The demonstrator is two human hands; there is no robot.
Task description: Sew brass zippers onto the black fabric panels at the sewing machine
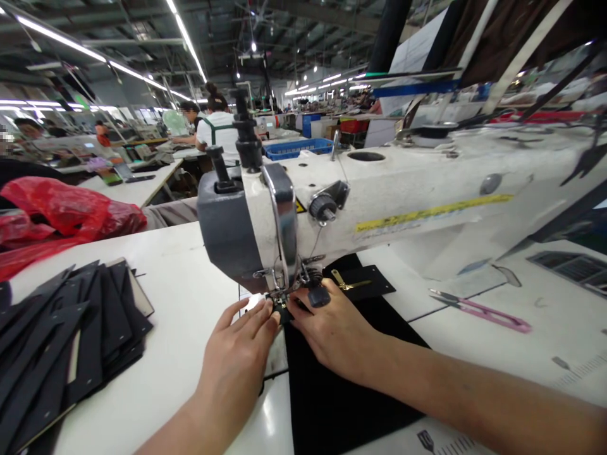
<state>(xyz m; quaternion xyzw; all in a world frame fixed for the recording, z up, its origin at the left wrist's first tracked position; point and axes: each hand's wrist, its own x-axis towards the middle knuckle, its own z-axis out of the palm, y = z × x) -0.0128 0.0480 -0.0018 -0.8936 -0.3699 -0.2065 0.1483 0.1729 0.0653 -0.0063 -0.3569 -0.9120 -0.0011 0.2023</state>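
Head cam: L hand (236, 357) & R hand (332, 328) pressing small black fabric piece (283, 312) between them, right at presser foot (276, 294).

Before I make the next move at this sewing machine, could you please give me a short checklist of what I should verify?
1. Left hand near the sewing machine foot: ok, its fingertips rest on the small dark piece there.
2. Right hand on the work: ok, it sits on the black cloth close to the foot.
3. Needle and thread: cannot tell, the fingers and foot hide them.
4. Black cloth: ok, it lies flat on the white table.
5. Pink snips: ok, they lie apart from the cloth, on the right.
6. Stack of black pieces: ok, it lies on the left, apart from both hands.
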